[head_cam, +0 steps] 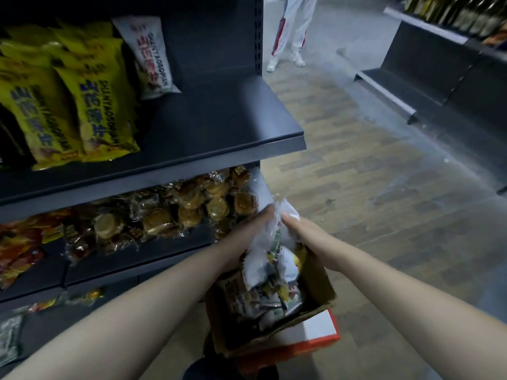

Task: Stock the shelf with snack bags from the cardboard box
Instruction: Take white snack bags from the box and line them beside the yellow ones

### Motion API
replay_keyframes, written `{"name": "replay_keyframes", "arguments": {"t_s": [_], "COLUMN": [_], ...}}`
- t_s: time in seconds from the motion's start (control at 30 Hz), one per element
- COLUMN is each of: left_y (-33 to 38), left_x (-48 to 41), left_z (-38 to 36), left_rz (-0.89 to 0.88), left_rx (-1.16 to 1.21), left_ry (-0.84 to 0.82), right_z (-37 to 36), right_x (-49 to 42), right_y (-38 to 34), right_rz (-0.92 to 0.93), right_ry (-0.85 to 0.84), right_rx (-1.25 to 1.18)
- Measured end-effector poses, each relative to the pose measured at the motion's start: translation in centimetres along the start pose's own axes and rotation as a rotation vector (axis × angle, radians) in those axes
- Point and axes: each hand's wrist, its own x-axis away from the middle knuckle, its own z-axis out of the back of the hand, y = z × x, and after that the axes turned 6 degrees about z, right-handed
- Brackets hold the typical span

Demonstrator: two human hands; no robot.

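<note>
A brown cardboard box (319,286) sits low in front of me on a red and white stand (321,327), with several white snack bags (263,294) inside. I hold one white snack bag (277,234) upright above the box. My left hand (247,231) grips its left side and my right hand (307,237) grips its right side. The dark shelf (219,124) at upper left carries yellow snack bags (82,105) and one white bag (151,56); its right half is bare.
The lower shelf (123,264) holds clear packs of round pastries (192,207) and red-orange packs at the far left. A person in white trousers (293,26) stands down the aisle. Another dark shelf unit (411,78) lines the right side of the wooden floor.
</note>
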Motion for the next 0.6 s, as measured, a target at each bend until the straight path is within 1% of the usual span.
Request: {"name": "replay_keyframes", "arguments": {"t_s": [0.07,0.13,0.23,0.47,0.53,0.6], "left_y": [1.6,3.1,4.7,7.8,9.2,10.7], "left_x": [1.4,2.6,4.2,7.9,9.0,9.9], "left_z": [-0.1,0.1,1.2,4.9,6.1,7.1], "left_rz": [-0.028,-0.099,-0.202,-0.301,-0.325,-0.301], "left_rx": [0.073,0.164,0.199,0.213,0.180,0.181], "left_ry": [0.051,0.073,0.183,0.410,0.447,0.459], "right_z": [-0.8,-1.7,-3.3,-7.7,-8.9,-9.8], "right_x": [0.5,0.9,1.3,1.4,1.1,0.7], "right_y": [-1.8,-3.6,-6.0,-11.3,-12.7,-13.8], "right_rz": [0.083,0.105,0.159,0.390,0.399,0.396], "right_ry": [0.028,0.061,0.075,-0.055,-0.087,-0.084], "right_rx": [-0.051,-0.143,-0.235,-0.036,-0.032,-0.108]}}
